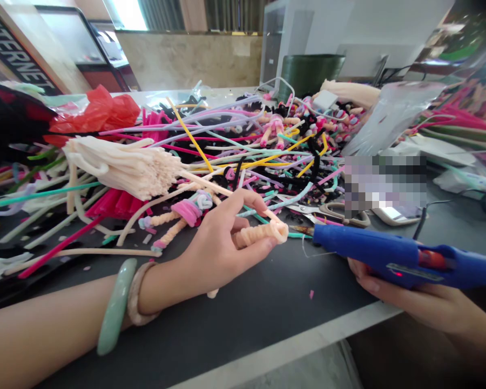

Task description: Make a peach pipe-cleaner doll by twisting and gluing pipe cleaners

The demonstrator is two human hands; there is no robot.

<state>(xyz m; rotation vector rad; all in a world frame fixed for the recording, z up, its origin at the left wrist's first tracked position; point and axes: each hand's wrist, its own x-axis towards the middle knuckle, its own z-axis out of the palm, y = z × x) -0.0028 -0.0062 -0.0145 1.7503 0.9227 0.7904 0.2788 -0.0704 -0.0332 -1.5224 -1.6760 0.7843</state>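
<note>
My left hand [222,237] pinches a peach pipe cleaner coil [259,233], wound into a tube whose open end faces right. A straight length of the same pipe cleaner runs from the fingers up and left. My right hand [413,302] is wrapped round the handle of a blue hot glue gun [389,254], its small red light lit. The gun's nozzle points left, a short gap from the coil's end, and a thin glue thread hangs below it. Left of my left hand lies a pipe cleaner doll [186,213] with pink and peach limbs.
A bundle of cream pipe cleaners [121,165] lies at the left, before a red plastic bag [97,111]. Scissors [308,209] and a phone [397,213] lie behind the glue gun. Many coloured stems cover the back of the dark table [275,319]. A green bin [311,73] stands behind.
</note>
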